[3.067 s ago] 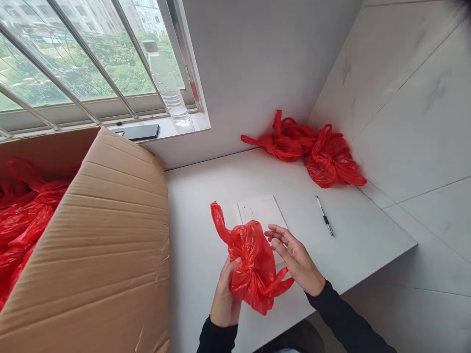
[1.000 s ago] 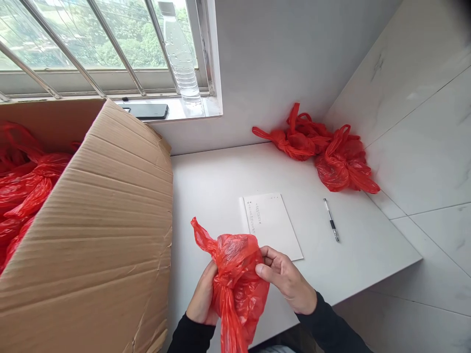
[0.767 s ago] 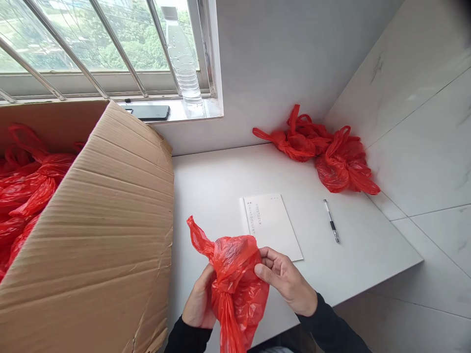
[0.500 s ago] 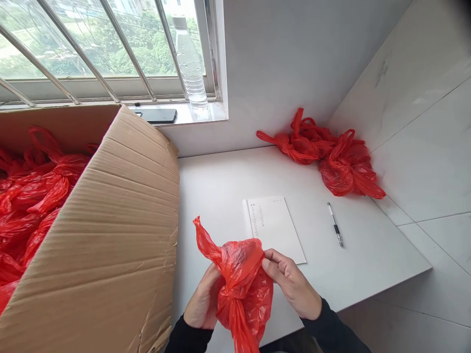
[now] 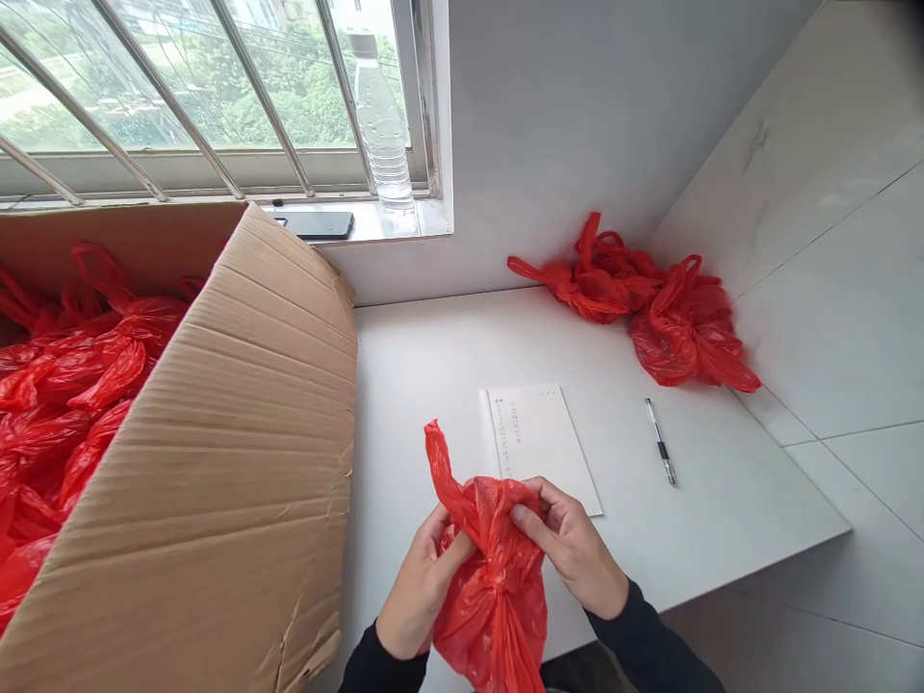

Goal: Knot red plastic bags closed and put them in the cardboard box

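Observation:
A knotted red plastic bag (image 5: 498, 568) is held between both hands above the near edge of the white table. One twisted end of it sticks up at the upper left, and gathered plastic hangs down below the knot. My left hand (image 5: 423, 582) grips the bag's left side, its thumb laid over the plastic. My right hand (image 5: 574, 544) pinches the upper right part between thumb and fingers. What the bag contains is hidden. Just beyond the hands lies an open notebook (image 5: 552, 438) with handwriting on its page.
A large cardboard box (image 5: 217, 481) with red plastic bags (image 5: 130, 346) inside stands on the left. More red bags (image 5: 685, 327) lie in the far right corner. A pen (image 5: 660, 441) rests on the white table (image 5: 425, 375). A phone (image 5: 318, 225) and water bottle (image 5: 384, 125) occupy the windowsill.
The bag has turned and shifted slightly right, its twisted end now more upright. My left hand has moved right and its thumb now shows over the plastic. The view has shifted slightly.

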Available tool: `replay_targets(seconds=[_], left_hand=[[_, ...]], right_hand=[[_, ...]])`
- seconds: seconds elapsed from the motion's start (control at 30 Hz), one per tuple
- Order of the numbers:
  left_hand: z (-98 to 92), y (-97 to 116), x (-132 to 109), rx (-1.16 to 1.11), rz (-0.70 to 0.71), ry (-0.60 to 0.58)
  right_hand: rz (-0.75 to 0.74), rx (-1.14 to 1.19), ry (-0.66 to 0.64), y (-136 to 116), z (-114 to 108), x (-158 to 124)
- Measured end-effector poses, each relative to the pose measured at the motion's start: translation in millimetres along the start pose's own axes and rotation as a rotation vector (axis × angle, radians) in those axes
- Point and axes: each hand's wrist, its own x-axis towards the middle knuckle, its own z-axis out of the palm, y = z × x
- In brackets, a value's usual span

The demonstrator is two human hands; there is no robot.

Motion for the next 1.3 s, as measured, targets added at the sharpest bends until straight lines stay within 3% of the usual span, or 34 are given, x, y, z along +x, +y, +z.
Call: replay_targets(seconds=[0.2, 0.37, 0.57, 0.97, 1.2, 1.3], left_hand=[[3.0, -2.2, 1.7, 0.074, 0.03, -0.031], [-2.2, -3.7, 6.5, 0.039, 0.055, 0.067], [-5.7, -2.3, 5.7, 0.068, 0.091, 0.158], [-1.9, -10.9, 3.7, 0.18, 0.109, 0.102], [1.3, -5.0, 5.4, 0.16, 0.179, 0.28], [-3.3, -6.2, 5.4, 0.128, 0.2, 0.289]], right_hand=[[0.026, 0.101, 0.029, -6.2, 0.9, -1.5], [0.06, 0.114, -0.019, -11.7, 0.2, -4.9], [0.054, 0.041, -0.121, 1.5, 1.0, -4.6], [0.04, 0.037, -0.111, -1.4, -1.3, -4.7], [0.067, 0.137, -0.17, 1.0, 6.6, -8.0], [0.041, 0.108, -0.193, 3.0, 8.5, -7.6]])
